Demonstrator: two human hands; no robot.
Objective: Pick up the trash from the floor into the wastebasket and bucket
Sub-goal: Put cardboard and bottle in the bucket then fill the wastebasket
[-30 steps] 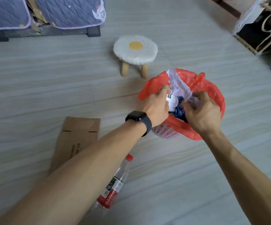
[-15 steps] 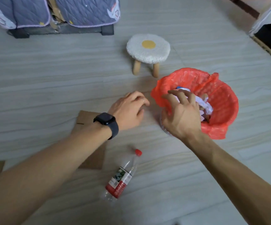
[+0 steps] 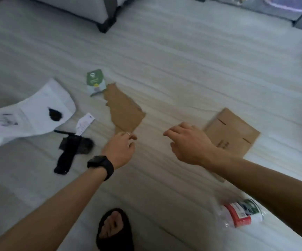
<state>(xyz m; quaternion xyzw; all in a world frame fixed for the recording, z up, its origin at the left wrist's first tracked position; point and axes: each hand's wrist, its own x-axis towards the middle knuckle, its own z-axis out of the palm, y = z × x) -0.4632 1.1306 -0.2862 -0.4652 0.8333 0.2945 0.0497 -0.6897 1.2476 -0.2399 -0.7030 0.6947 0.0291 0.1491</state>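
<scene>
Nearest on the floor [image 3: 164, 194], a foot in a black sandal [image 3: 115, 230]. To its right, blurred, a clear plastic bottle [image 3: 240, 212] with a red label, lying on its side partly under the right forearm.

Further out, the left grip [image 3: 118, 151], black watch [image 3: 101, 164] at the wrist, fingers curled at the near tip of the torn brown cardboard [image 3: 123, 109]; cannot tell whether pinching it or only touching. Beside it and apart, the right grip [image 3: 190, 144], fingers loosely curled around nothing, hovering just left of a flat slotted cardboard sheet [image 3: 231, 134].

Left of the left grip, a black rag [image 3: 70, 151], a white slip [image 3: 85, 125] touching its far end, and a big white sheet [image 3: 32, 115] with a black blot.

Beyond, touching the torn cardboard's far end, a green packet [image 3: 95, 82]. Farthest, toward the floor's far edge, a dark furniture leg [image 3: 106, 26].
</scene>
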